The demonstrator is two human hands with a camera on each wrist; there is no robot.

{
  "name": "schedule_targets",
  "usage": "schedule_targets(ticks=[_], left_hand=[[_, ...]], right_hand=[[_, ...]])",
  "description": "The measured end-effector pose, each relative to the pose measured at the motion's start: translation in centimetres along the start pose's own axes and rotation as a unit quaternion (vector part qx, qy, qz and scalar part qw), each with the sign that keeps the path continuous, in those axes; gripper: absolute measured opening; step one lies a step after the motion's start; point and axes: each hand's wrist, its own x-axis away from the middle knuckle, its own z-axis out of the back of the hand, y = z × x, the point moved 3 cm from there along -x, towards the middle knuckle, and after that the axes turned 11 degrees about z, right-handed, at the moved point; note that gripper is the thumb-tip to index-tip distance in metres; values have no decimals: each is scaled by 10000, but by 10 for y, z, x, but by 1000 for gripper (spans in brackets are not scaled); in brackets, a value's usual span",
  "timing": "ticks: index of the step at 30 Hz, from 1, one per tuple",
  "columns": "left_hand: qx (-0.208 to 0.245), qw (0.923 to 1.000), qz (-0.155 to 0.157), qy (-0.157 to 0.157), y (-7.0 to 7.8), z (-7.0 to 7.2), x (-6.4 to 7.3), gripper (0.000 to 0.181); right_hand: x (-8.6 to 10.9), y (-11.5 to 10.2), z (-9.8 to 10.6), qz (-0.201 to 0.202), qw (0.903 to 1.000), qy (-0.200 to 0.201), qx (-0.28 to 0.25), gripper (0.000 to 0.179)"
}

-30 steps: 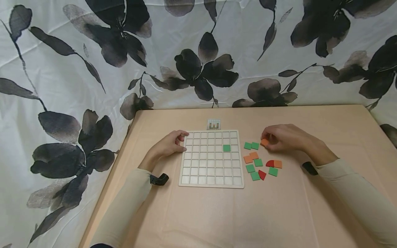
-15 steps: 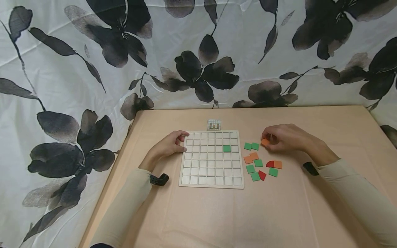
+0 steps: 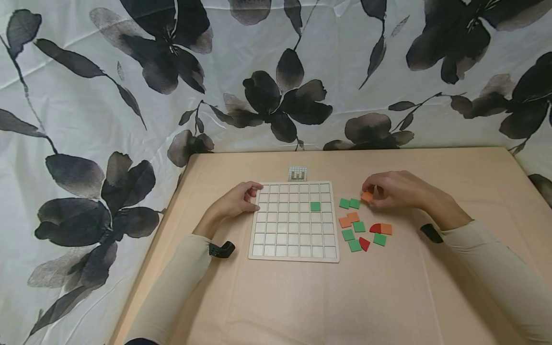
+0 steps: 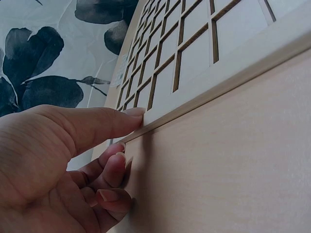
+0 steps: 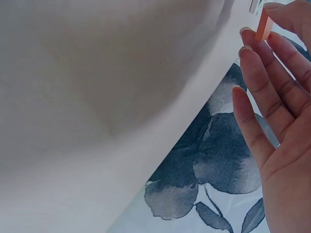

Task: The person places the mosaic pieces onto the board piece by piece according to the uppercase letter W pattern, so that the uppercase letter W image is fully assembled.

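A white grid board [image 3: 294, 259] lies flat on the table, one green square tile [image 3: 315, 206] in a cell at its upper right. My left hand [image 3: 233, 200] holds the board's upper left edge. In the left wrist view the thumb [image 4: 109, 124] presses on the board's frame, the other fingers curled beside and below the edge. To the right of the board, my right hand [image 3: 398, 190] pinches an orange square tile [image 3: 367, 196] between thumb and fingertips. The right wrist view shows this orange tile [image 5: 263, 26] edge-on, with the remaining fingers extended.
Loose tiles lie right of the board: several green squares [image 3: 359, 226], orange squares [image 3: 345, 222] and red rounded pieces [image 3: 364, 244]. A small card with a printed grid pattern [image 3: 297, 173] sits behind the board. Floral cloth [image 3: 258, 57] hangs behind the table [image 3: 280, 302].
My right hand has shifted very slightly left and up with the orange tile still pinched. The left hand and the board have stayed in place.
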Motion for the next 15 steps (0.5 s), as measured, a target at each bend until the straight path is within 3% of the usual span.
schedule_targets(ticks=[15], left_hand=[[70,10000,44,-10,-1,0,-1,61]], right_hand=[[-8,-12,8,394,9990,185,75,25]])
